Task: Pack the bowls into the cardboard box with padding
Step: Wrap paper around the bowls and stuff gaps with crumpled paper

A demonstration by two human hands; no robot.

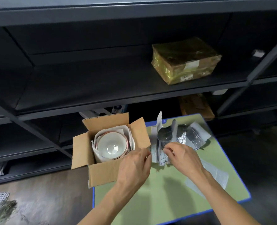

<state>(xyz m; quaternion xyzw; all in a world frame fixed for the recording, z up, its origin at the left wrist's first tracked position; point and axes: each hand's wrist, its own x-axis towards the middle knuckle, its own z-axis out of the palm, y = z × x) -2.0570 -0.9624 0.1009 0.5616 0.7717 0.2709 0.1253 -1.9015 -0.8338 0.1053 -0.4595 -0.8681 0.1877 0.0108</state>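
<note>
An open cardboard box [102, 172] stands at the left edge of a green mat [159, 192]. Inside it sits a stack of white bowls [112, 146] with a reddish rim, wrapped around by white padding [128, 132]. A pile of silver foil padding sheets [183, 135] lies on the mat right of the box. My left hand [134, 166] is at the box's right front corner, fingers curled at the foil's edge. My right hand [181, 155] pinches a crumpled part of the foil padding [163, 157].
Dark metal shelving [102, 82] rises behind the mat. A taped brown parcel [184, 60] sits on the middle shelf, another box [196, 106] lower down. A flat sheet of padding [215, 177] lies at the mat's right. The floor is to the left.
</note>
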